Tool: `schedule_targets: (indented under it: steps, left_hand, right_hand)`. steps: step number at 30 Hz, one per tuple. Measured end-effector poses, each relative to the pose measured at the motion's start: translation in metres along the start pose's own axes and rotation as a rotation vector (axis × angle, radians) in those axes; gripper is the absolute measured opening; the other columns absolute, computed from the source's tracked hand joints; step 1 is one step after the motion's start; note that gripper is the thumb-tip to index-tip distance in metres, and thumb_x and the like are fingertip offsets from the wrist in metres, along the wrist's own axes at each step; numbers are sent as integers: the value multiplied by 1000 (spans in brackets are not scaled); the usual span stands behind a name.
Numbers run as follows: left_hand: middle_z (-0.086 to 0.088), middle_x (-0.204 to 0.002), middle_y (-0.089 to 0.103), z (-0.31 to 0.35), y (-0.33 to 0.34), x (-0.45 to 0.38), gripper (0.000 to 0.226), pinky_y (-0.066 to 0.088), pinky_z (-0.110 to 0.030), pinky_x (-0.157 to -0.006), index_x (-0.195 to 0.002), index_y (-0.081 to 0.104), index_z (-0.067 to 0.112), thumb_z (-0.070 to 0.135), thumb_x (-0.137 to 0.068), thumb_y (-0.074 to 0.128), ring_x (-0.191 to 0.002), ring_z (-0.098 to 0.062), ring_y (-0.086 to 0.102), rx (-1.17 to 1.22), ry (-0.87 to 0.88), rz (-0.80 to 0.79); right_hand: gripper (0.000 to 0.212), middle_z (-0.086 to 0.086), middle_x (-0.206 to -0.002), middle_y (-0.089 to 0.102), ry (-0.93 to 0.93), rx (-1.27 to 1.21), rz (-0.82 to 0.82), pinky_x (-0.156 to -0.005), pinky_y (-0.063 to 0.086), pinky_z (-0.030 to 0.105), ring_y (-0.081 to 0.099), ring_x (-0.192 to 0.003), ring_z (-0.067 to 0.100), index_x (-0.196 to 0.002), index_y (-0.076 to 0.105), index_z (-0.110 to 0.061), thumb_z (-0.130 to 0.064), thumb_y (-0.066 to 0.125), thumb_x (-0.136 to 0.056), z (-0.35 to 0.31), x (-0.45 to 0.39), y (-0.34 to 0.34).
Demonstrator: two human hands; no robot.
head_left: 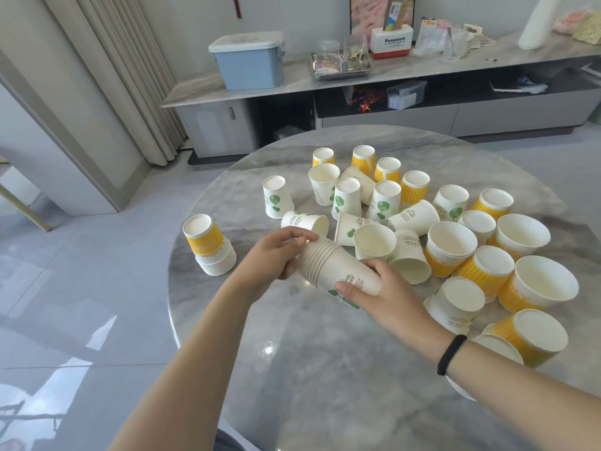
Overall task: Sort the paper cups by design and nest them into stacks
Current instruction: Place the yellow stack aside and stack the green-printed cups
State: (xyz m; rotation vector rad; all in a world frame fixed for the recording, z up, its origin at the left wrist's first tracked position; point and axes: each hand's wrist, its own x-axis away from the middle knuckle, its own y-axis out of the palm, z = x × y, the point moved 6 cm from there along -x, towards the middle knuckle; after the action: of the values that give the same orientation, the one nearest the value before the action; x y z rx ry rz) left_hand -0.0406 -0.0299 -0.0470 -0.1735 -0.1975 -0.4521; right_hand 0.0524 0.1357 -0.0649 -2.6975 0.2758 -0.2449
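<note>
A nested stack of white cups with green print [335,270] lies sideways above the round marble table [325,353]. My left hand [276,252] grips its rim end, and my right hand [374,288] holds its base end. An upside-down stack of yellow-striped cups [209,245] stands at the table's left edge. Several loose cups of both designs cover the far and right side: a green-print cup [304,222] lies on its side just beyond my left hand, and yellow-striped cups [448,247] sit to the right, some upright, some inverted.
A long low sideboard [390,76] runs along the far wall with a blue lidded box [248,61], a metal tray of jars [341,63] and a white Panasonic box [392,42]. Curtains [123,76] hang at left over glossy tiled floor.
</note>
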Motion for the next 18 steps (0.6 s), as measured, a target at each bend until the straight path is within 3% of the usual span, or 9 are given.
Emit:
schedule_targets:
  steps: [2, 5, 7, 9, 13, 18]
  left_hand:
    - [3, -81, 64, -1, -2, -14, 19, 31, -17, -45, -102, 63, 24, 23, -97, 46, -48, -11, 43, 35, -34, 90]
    - [-3, -116, 61, -10, -25, -44, 25, 44, -28, -70, -114, 59, 24, 32, -94, 49, -82, -18, 57, -290, -48, 396]
    - [-6, -130, 51, -17, -28, -66, 37, 38, -33, -94, -123, 57, 25, 39, -90, 54, -117, -22, 47, -554, -53, 451]
    - [-4, -138, 41, -24, -19, -84, 46, 31, -33, -103, -127, 55, 27, 44, -84, 61, -132, -23, 29, -641, -35, 403]
    - [4, -134, 43, -26, -9, -103, 53, 42, -35, -91, -124, 58, 30, 50, -76, 68, -131, -18, 31, -759, 22, 437]
    - [-4, -114, 55, -18, -10, -98, 30, 43, -31, -74, -116, 67, 23, 30, -88, 59, -104, -25, 54, -790, 104, 490]
  right_hand:
    - [48, -5, -100, 64, 17, -2, 56, -68, 46, 22, 61, -88, 11, -110, 53, -21, -40, 75, -72, 1, -3, -10]
    - [47, -6, -100, 62, 17, 32, 103, -68, 47, 23, 60, -89, 12, -109, 51, -22, -39, 75, -72, 2, -5, -17]
    - [50, -5, -101, 62, 8, 45, 121, -70, 51, 27, 60, -89, 12, -112, 51, -22, -40, 75, -72, 5, -8, -18]
    - [53, -5, -102, 62, 5, 47, 140, -73, 52, 31, 61, -89, 13, -113, 50, -22, -41, 75, -71, 7, -11, -19]
    - [56, -5, -104, 61, 3, 44, 162, -72, 53, 28, 61, -90, 13, -115, 51, -23, -45, 75, -69, 15, -17, -23]
    - [54, -4, -104, 60, -7, 59, 174, -75, 53, 33, 61, -90, 15, -113, 51, -23, -46, 75, -69, 19, -22, -28]
